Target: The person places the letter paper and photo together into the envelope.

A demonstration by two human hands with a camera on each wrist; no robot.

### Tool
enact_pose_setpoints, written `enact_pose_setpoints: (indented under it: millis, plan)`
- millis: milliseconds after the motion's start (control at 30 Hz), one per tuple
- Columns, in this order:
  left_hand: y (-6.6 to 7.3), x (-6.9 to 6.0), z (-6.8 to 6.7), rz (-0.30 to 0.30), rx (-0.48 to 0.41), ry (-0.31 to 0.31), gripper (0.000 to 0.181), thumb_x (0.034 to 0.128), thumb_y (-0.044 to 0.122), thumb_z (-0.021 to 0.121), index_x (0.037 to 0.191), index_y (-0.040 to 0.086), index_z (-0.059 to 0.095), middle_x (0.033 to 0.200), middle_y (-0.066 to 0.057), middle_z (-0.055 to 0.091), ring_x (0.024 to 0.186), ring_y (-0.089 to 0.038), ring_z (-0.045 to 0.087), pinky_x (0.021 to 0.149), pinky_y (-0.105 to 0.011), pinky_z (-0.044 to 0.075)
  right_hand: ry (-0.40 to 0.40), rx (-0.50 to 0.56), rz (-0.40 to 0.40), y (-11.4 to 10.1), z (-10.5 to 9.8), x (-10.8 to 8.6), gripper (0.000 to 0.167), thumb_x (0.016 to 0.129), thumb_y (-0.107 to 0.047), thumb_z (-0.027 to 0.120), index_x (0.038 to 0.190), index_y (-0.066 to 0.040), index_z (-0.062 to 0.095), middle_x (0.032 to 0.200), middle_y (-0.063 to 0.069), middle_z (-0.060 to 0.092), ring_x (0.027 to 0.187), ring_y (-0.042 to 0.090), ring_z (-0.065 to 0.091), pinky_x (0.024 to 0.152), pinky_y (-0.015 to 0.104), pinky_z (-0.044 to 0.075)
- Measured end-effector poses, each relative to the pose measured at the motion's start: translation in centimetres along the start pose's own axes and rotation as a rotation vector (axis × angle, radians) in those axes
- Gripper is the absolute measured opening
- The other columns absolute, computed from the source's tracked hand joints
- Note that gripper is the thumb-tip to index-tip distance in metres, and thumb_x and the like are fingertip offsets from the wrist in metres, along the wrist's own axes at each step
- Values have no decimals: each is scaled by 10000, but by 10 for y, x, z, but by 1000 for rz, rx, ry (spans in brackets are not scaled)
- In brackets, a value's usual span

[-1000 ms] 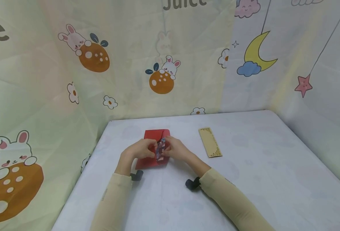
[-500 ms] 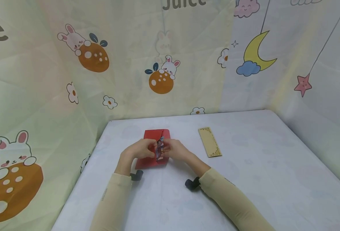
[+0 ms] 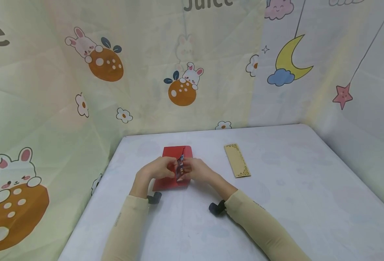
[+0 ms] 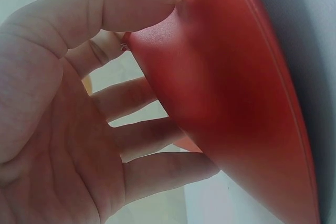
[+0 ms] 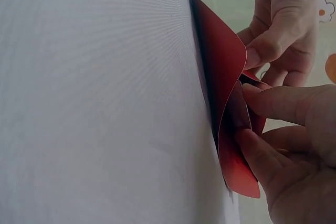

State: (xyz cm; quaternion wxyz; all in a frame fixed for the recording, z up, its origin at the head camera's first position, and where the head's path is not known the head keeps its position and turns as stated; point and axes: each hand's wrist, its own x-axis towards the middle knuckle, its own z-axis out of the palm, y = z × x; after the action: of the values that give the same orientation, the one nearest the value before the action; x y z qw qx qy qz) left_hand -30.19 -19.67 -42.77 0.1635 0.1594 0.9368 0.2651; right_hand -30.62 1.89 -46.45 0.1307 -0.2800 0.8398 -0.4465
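Observation:
A red envelope [image 3: 170,184] lies on the table, its upper layer lifted in a curve. My left hand [image 3: 158,168] pinches the edge of that layer; in the left wrist view its thumb lies on the red surface [image 4: 226,82] with the fingers behind. A narrow patterned card [image 3: 180,168] stands partly inside the opening. My right hand [image 3: 198,169] holds this card between thumb and fingers; the right wrist view shows the card [image 5: 239,106] between the red layers, with the right hand [image 5: 299,145] at its outer edge. The card's inner part is hidden.
A beige strip with ornate dark corners [image 3: 237,161] lies on the white table [image 3: 276,188] to the right of the envelope. Black wrist-worn pieces show by both wrists. Printed cloth [image 3: 146,72] hangs behind and beside the table.
The right fingers have shifted a little left along with the card, which shows a narrower face and sits deeper in the envelope's opening. The left hand stays in place.

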Motion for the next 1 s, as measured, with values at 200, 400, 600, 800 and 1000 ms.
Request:
enact_pose_setpoints:
  millis: [200, 400, 600, 800, 1000]
  plan:
    - [-1, 0, 1, 2, -5, 2, 217, 871, 114, 803, 999, 204, 653, 928, -31, 635, 927, -218, 593, 724, -340, 500, -23, -71, -25, 1, 1, 0, 498, 897, -157, 822, 1367, -132, 658, 1237, -4, 739, 1081, 139, 688, 1018, 351, 553]
    - [-1, 1, 2, 4, 5, 3, 226, 864, 112, 807, 992, 206, 647, 932, -27, 639, 928, -216, 593, 718, -336, 508, -51, -98, -72, -1, 1, 0, 442, 893, -186, 830, 1311, -155, 690, 1270, 0, 697, 1154, 180, 649, 1032, 385, 534]
    - [-2, 1, 1, 17, 12, 5, 216, 872, 100, 792, 992, 210, 651, 940, -21, 643, 932, -219, 593, 723, -340, 505, -80, -151, -113, -4, 1, -2, 448, 910, -205, 814, 1331, -152, 669, 1292, 23, 653, 1222, 225, 604, 1061, 425, 505]
    - [-3, 1, 1, 20, 6, 4, 217, 869, 105, 797, 987, 213, 649, 941, -15, 646, 943, -218, 595, 731, -342, 515, -91, -156, -93, -5, 1, -4, 573, 911, -227, 814, 1442, -166, 608, 1482, 0, 564, 1381, 231, 527, 1135, 464, 466]
    - [-3, 2, 2, 7, -4, 3, 221, 870, 108, 802, 987, 217, 650, 959, -12, 653, 956, -220, 599, 743, -343, 528, -104, -162, -99, -2, 3, -3, 610, 913, -214, 811, 1478, -180, 582, 1558, -23, 508, 1442, 217, 487, 1182, 469, 418]
